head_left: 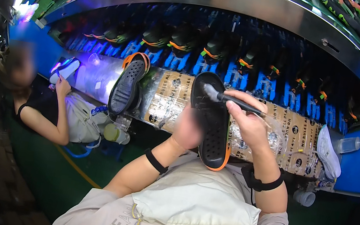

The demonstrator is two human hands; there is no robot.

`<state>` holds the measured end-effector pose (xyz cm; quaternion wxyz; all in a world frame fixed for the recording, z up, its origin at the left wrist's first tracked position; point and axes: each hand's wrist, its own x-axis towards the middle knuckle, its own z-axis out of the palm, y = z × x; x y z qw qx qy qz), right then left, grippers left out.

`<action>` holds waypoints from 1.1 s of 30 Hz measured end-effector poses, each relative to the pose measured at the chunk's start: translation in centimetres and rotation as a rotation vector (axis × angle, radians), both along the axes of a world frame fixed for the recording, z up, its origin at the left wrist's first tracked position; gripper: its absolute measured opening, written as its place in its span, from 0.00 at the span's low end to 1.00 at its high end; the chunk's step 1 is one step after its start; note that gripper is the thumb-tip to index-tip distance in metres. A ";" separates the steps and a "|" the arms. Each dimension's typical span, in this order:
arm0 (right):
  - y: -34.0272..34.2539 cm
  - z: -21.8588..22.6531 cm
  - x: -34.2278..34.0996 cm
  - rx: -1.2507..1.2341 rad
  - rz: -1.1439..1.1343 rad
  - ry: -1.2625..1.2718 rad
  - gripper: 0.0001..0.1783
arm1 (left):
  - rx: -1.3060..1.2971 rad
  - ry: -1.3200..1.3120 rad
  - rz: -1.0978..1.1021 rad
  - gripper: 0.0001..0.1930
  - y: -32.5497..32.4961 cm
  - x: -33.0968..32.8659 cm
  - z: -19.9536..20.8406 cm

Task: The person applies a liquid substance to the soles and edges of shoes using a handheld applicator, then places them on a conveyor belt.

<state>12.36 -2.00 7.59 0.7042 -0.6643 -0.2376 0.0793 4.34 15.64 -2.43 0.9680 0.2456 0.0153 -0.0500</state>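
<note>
My left hand (187, 128) is closed around the left side of a black shoe sole (216, 140) with an orange rim at its heel. The sole is held lengthwise in front of me, its hollow, perforated inner face turned up. Pinched in my right hand (251, 121) is a dark-handled brush with whitish bristles (213, 93), which lie at the inner face near the sole's far end. To the left, a second black sole (125, 86) with an orange edge rests on the bench. Part of my left hand is blurred, so its fingers show only partly.
The narrow bench (167, 105) is covered with printed brown tape and clear film. Behind it, dark shoe uppers (214, 46) sit in a row on blue holders under a metal-edged shelf. A plastic bottle (350, 144) lies at right beside a white item (328, 153). At left, a co-worker holds a sole (66, 68).
</note>
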 end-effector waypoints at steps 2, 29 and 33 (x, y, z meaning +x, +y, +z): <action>-0.4 0.3 0.0 -0.196 0.093 -0.320 0.15 | 0.022 -0.015 0.015 0.38 -0.1 0.2 0.1; 0.1 3.6 -4.4 -0.372 0.292 -0.726 0.17 | -0.212 -0.171 0.156 0.53 5.9 4.7 6.7; -0.4 4.3 -4.0 -0.186 0.311 -0.480 0.17 | -0.246 -0.323 0.092 0.58 6.4 5.0 7.8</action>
